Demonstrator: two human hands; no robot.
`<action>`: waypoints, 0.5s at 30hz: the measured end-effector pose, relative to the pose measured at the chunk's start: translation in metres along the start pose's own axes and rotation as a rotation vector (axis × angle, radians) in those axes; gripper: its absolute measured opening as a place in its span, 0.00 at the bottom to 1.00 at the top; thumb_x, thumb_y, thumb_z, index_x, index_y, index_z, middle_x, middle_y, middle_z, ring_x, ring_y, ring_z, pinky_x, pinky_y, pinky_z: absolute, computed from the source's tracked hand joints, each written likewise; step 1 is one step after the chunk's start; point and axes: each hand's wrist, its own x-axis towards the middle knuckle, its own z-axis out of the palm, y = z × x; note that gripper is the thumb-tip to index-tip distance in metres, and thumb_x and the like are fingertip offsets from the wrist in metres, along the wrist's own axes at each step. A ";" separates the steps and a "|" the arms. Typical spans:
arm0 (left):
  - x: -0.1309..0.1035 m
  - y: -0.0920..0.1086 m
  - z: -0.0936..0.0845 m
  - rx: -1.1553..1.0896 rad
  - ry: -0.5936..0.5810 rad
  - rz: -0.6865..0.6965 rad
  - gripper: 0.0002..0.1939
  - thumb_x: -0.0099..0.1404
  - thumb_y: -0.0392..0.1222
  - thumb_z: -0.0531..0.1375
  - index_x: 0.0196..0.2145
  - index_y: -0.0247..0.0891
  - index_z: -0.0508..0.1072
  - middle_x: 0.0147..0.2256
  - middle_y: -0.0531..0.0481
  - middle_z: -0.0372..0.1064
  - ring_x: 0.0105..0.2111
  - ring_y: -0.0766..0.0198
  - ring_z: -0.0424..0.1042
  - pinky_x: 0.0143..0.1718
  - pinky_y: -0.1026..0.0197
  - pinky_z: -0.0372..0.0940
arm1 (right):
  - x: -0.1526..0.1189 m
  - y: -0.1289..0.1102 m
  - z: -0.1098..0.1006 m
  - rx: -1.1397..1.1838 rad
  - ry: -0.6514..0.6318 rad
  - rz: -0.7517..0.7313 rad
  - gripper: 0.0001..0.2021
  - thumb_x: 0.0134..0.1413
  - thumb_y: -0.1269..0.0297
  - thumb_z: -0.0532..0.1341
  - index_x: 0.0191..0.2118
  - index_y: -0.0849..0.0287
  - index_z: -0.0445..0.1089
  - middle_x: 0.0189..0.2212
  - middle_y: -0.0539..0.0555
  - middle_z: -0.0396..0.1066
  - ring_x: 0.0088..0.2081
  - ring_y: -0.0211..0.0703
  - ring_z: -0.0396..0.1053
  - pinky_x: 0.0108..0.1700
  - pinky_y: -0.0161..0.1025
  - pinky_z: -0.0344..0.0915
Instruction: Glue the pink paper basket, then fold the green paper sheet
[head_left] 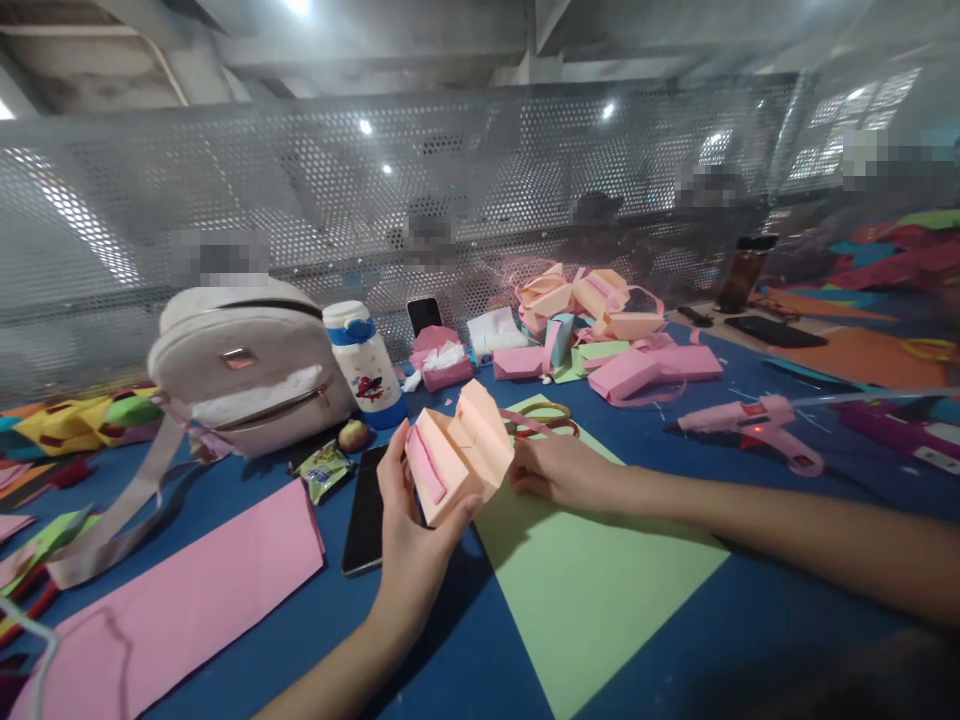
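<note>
My left hand (417,550) is closed around a small peach paper box (459,462), lifted above the table and tilted. Its pointed flap stands raised, and a pink paper strip (424,466) lies across its near face. Just right of the box, my right hand (562,474) is curled low over a light green paper sheet (600,610). Its fingertips are partly hidden, so what they pinch cannot be made out. Right behind that hand lie scissors (553,407) with yellow-green and red on the handles, a pink strip across them.
A pink glue gun (757,420) with a red light lies at right. Folded paper bags (574,295) pile up at the back. A white backpack (247,350), bottle (367,370), phone (364,520), snack packet (324,470) and pink paper (195,590) occupy the left.
</note>
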 end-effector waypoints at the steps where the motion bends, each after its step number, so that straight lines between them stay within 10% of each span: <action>1: 0.001 -0.001 -0.001 0.001 -0.009 0.000 0.49 0.53 0.51 0.72 0.67 0.46 0.53 0.62 0.42 0.57 0.63 0.43 0.57 0.63 0.43 0.57 | 0.001 -0.001 0.001 -0.021 0.004 0.004 0.04 0.56 0.73 0.63 0.33 0.61 0.75 0.32 0.56 0.77 0.36 0.48 0.71 0.31 0.36 0.54; 15: 0.001 -0.004 -0.002 0.008 -0.016 -0.021 0.48 0.54 0.52 0.71 0.67 0.48 0.53 0.62 0.41 0.56 0.62 0.42 0.58 0.62 0.41 0.57 | 0.012 -0.002 0.019 -0.023 0.107 -0.049 0.04 0.59 0.68 0.62 0.34 0.57 0.75 0.35 0.54 0.77 0.39 0.47 0.73 0.39 0.38 0.59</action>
